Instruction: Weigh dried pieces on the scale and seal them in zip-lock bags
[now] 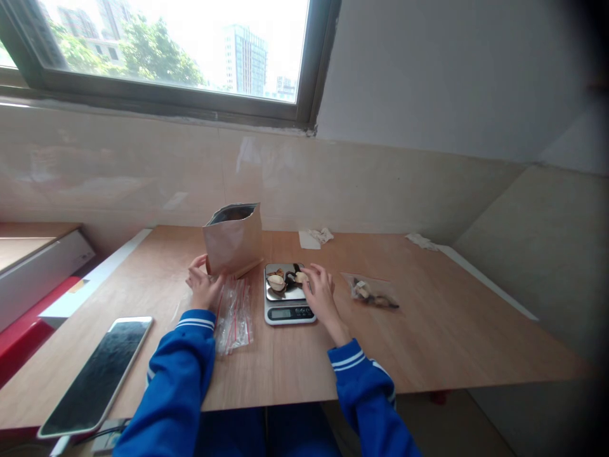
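Note:
A brown paper bag (233,246) stands upright with its top gaping. My left hand (204,287) is at its lower left corner, fingers along the side and thumb across the front, closed on it. Clear zip bags (234,317) with red seals lie beside that wrist. On the small kitchen scale (290,312) rest dried pieces, including a pale rounded one (276,282) and dark curled ones. Over the scale's right side, my right hand (321,289) has its fingertips pinched at a pale dried piece (299,277). The scale's display is too small to read.
A filled clear zip bag (372,293) of dried pieces lies to the right of the scale. The smartphone (98,374), with a cable plugged in, is at the table's left front. Crumpled tissue (321,235) lies by the wall, beneath the window (181,57).

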Available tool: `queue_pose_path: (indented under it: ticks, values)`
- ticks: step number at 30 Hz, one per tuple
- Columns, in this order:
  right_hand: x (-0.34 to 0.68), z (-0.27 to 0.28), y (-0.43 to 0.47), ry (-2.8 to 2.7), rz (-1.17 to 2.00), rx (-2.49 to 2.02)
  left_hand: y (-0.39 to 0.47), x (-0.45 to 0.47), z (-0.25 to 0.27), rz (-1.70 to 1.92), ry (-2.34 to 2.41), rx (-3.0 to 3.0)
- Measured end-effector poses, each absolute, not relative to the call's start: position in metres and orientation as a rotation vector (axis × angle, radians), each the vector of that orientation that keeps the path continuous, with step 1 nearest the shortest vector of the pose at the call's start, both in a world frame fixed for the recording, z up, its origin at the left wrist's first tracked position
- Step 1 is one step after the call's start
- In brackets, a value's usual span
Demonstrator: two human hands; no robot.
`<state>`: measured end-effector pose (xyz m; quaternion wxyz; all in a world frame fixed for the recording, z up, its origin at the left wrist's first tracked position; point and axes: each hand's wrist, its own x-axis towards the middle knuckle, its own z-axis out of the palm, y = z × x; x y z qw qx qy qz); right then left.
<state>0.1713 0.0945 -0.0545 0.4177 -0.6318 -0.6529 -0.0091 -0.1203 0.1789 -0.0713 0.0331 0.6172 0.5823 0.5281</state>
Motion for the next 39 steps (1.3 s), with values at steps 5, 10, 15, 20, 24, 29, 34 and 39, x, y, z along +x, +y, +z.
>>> queue_pose_path:
  ticks: [5,10,15,20,24,29,34,39]
  values:
    - [0.172,-0.051,0.101,-1.648,0.024,-1.61,0.179,-0.123,-0.07,1.852,1.628,1.888]
    - [0.173,-0.061,0.103,-1.709,0.092,-1.603,0.182,-0.126,-0.07,2.1,1.538,1.778]
    - [0.178,-0.071,0.11,-1.546,0.038,-1.6,0.183,-0.126,-0.071,2.14,1.515,1.732]
    - [0.218,-0.095,0.106,-1.378,-0.178,-1.681,0.182,-0.125,-0.07,2.133,1.517,1.716]
    - [0.245,-0.12,0.094,-1.536,-0.202,-1.793,0.184,-0.125,-0.069,2.14,1.506,1.711]
    - [0.246,-0.126,0.087,-1.543,-0.227,-1.76,0.184,-0.125,-0.07,2.122,1.517,1.726]
    - [0.237,-0.121,0.088,-1.545,-0.213,-1.607,0.183,-0.123,-0.068,2.107,1.536,1.716]
    - [0.235,-0.122,0.087,-1.526,-0.186,-1.585,0.181,-0.125,-0.067,2.114,1.567,1.72]
